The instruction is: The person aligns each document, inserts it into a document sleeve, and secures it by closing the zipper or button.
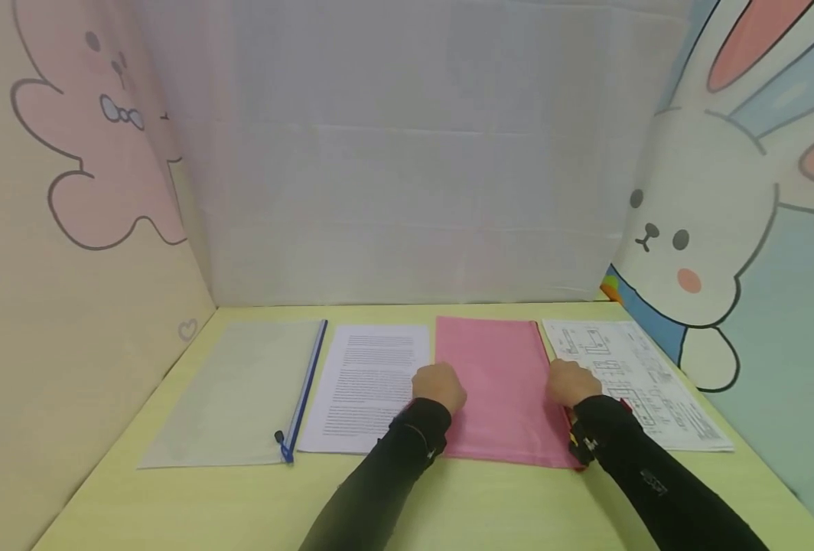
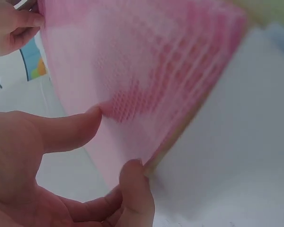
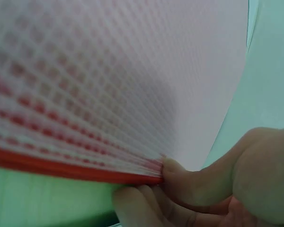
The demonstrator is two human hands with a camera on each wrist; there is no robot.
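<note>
A pink mesh zipper pouch (image 1: 496, 390) lies lengthwise between my two hands, a red zipper (image 3: 75, 172) along its right edge. My left hand (image 1: 439, 386) holds the pouch's left edge; in the left wrist view the thumb (image 2: 80, 130) rests on the mesh and the fingers bend at the edge. On the opposite side, my right hand (image 1: 572, 381) pinches the zipper edge, thumb (image 3: 189, 184) above and fingers beneath. A printed text sheet (image 1: 372, 383) lies beside the pouch, partly under the left hand in the head view. A sheet of line drawings (image 1: 607, 344) is just past the right hand.
A whitish translucent pouch (image 1: 235, 398) with a blue zipper (image 1: 308, 375) and dark pull lies at the left on the yellow table (image 1: 483, 505). A white sheet hangs behind (image 1: 407, 153). Cartoon-printed walls (image 1: 696, 214) stand on both sides.
</note>
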